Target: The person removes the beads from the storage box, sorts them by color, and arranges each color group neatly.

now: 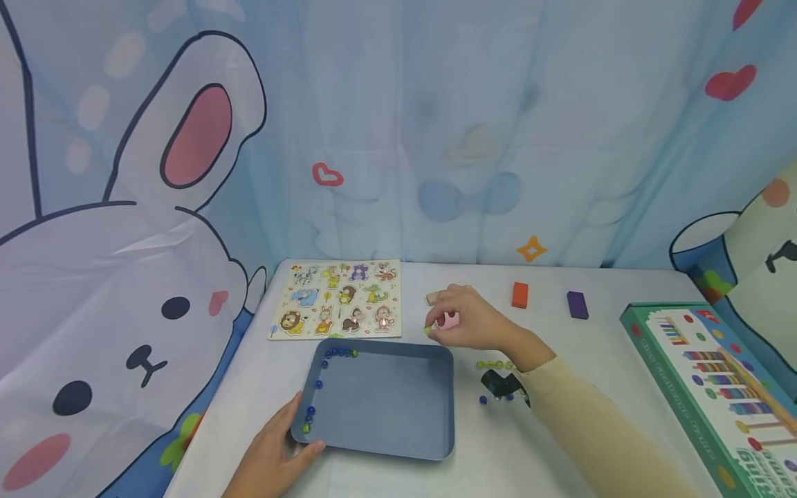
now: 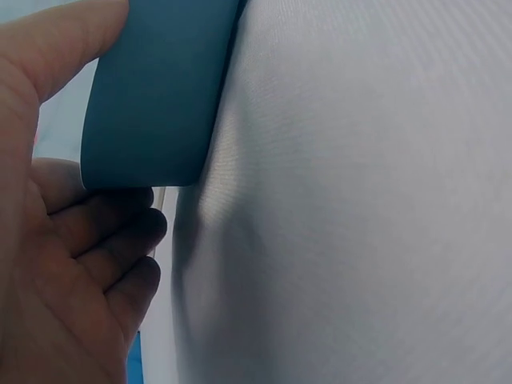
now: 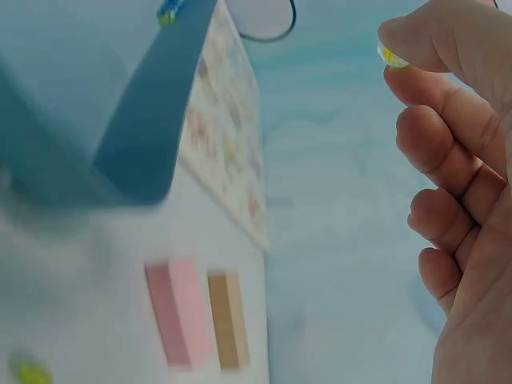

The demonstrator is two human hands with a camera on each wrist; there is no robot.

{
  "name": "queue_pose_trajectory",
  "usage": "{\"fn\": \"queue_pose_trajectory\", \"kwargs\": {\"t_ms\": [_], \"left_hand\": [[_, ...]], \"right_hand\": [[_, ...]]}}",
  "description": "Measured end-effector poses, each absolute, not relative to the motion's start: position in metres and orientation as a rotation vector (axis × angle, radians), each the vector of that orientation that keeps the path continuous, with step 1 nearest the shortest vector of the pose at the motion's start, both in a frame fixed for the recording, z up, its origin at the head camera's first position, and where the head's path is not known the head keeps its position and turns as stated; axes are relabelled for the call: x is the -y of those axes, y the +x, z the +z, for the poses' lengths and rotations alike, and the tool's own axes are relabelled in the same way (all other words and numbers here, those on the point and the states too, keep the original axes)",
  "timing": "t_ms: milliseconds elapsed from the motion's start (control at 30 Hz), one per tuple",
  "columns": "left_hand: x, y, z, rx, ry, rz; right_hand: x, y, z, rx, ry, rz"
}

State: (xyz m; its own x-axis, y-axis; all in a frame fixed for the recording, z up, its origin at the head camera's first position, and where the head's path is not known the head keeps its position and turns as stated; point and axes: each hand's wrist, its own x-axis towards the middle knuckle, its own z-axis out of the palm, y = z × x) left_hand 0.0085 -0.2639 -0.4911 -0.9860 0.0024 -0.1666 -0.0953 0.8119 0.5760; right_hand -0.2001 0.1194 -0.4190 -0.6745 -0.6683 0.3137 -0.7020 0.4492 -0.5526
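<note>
My right hand is raised beyond the tray's far right corner. Its thumb and index finger pinch a clear yellow-green marble. The blue-grey tray lies on the white table, its near left corner held between the thumb and fingers of my left hand. Inside, blue marbles line the left side and part of the far side. One yellow-green marble sits in the near left corner, and another yellow-green marble ends the far row. A row of yellow-green marbles rests right of the tray.
Behind the tray lies an animal puzzle board. A pink block and a tan block stand near the right hand. Farther right are an orange block, a purple block and a green-edged box. A blue marble lies below the forearm.
</note>
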Motion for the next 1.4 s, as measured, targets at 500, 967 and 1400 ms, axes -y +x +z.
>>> {"fn": "queue_pose_trajectory", "kwargs": {"t_ms": [500,967,1400], "left_hand": [[0.263,0.005,-0.486,-2.805,-0.087,0.9],[0.264,0.004,-0.487,-2.813,-0.072,0.925],[0.267,0.005,-0.489,-2.82,-0.056,0.941]], "right_hand": [[-0.214,-0.195,-0.443,2.645,0.994,1.028],[-0.289,-0.171,-0.458,2.8,0.638,0.869],[-0.331,-0.155,-0.482,2.942,0.456,0.844]]}}
